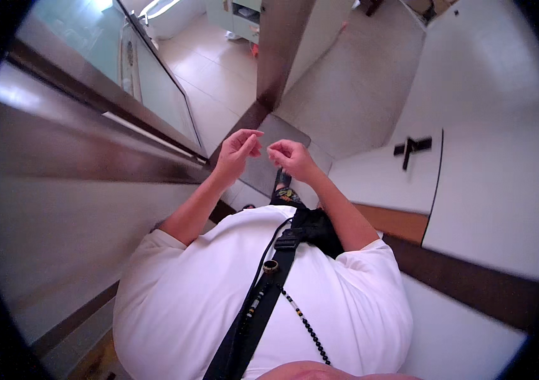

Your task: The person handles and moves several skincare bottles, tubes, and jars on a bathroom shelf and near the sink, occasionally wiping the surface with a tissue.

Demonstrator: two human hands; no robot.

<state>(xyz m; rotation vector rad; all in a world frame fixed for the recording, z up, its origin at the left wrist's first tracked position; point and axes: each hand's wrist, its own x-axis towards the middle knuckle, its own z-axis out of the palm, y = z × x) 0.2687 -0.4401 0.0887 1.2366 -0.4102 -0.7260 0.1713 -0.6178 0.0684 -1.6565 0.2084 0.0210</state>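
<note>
My left hand [240, 152] is raised in front of my body, its fingers loosely bent and apart. I see nothing in it. Just to the right of it, my right hand [291, 158] is held at about the same height with its fingers half curled and nothing visible between them. A small gap separates the two sets of fingertips. Beneath the hands, a grey mat [263, 161] lies on the floor by a doorway. One dark shoe [282, 179] shows below my right hand.
A framed glass door [155, 76] stands to the left, near a dark door post [279, 57]. Pale floor tiles [212, 82] lie beyond it. On the right is a white door with a black handle [412, 149]. A black strap [276, 272] and a beaded necklace [307, 326] cross my white shirt.
</note>
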